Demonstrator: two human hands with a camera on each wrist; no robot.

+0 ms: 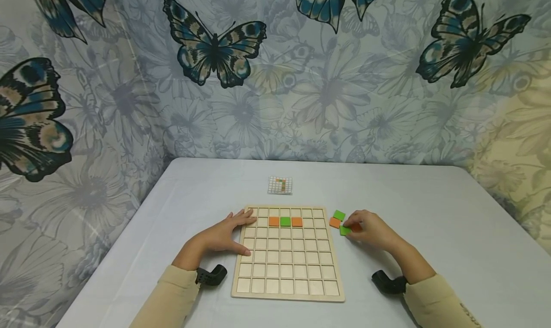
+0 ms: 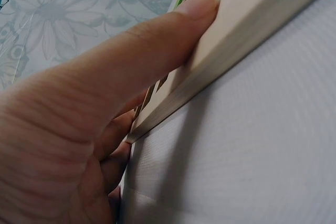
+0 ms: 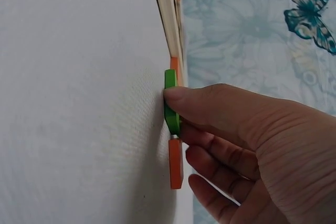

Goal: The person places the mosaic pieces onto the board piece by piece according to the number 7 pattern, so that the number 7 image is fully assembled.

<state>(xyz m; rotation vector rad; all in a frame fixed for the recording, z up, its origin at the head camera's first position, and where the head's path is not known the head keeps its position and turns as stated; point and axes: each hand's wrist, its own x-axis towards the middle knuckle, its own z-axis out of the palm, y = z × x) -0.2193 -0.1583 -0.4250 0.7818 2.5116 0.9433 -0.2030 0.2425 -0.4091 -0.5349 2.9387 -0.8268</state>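
A wooden grid board (image 1: 280,271) lies on the table. In its second row from the back, an orange tile (image 1: 274,221), a green tile (image 1: 285,221) and another orange tile (image 1: 297,221) sit side by side. My left hand (image 1: 221,235) rests on the board's left edge with fingers spread, the thumb (image 2: 194,14) lying on the frame. To the right of the board, my right hand (image 1: 373,230) pinches a loose green tile (image 3: 170,100) between thumb and fingers. Around it lie an orange tile (image 1: 335,222), a green tile (image 1: 339,215) and an orange tile (image 3: 176,163) partly under the hand.
Behind the board lies a small card (image 1: 280,185) printed with a grid and coloured squares. The white-covered table (image 1: 206,184) meets a butterfly-patterned cloth backdrop (image 1: 258,117). A black wrist mount (image 1: 212,275) sits on the left wrist, another (image 1: 387,282) on the right.
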